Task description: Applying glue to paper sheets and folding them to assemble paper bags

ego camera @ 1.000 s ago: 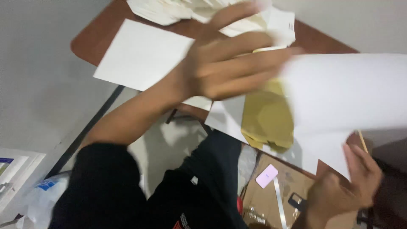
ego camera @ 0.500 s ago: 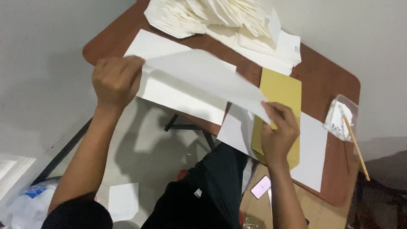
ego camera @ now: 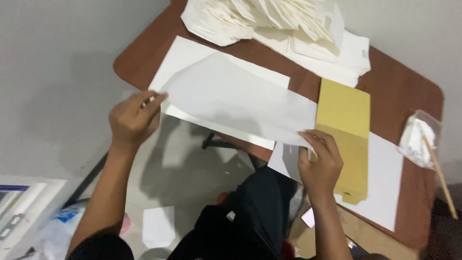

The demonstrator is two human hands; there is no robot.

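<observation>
Now both hands hold one large white sheet [ego camera: 240, 108] stretched over the near edge of the brown worktop [ego camera: 404, 91]. The left hand [ego camera: 131, 120] pinches the sheet's left corner between thumb and fingers, its grip pressed together on the paper. The right hand [ego camera: 321, 161] pinches the sheet's near right corner the same way, thumb on top and fingers curled under. The sheet hangs slightly bowed between the two grips, partly over a second white sheet [ego camera: 192, 55] lying flat beneath it.

Judging by that bow, the paper is thin, light and floppy, likely to crease or tear if pulled hard; the corners and edges, where the hands already are, seem the sensible places to take it, held with even tension.

Just right of the right hand lies a flat yellow envelope [ego camera: 344, 130], rectangular, long side running near to far, resting on another white sheet [ego camera: 380, 183]. At the far side sits a heap of folded white paper pieces [ego camera: 269, 17] on a stack of white sheets [ego camera: 337, 58]. At the right edge stands a small clear plastic tub [ego camera: 418, 139] with white paste inside and a thin wooden stick [ego camera: 440, 175] leaning out of it. Below, on the floor, a white cut piece [ego camera: 159, 226] lies near the person's dark clothing.
</observation>
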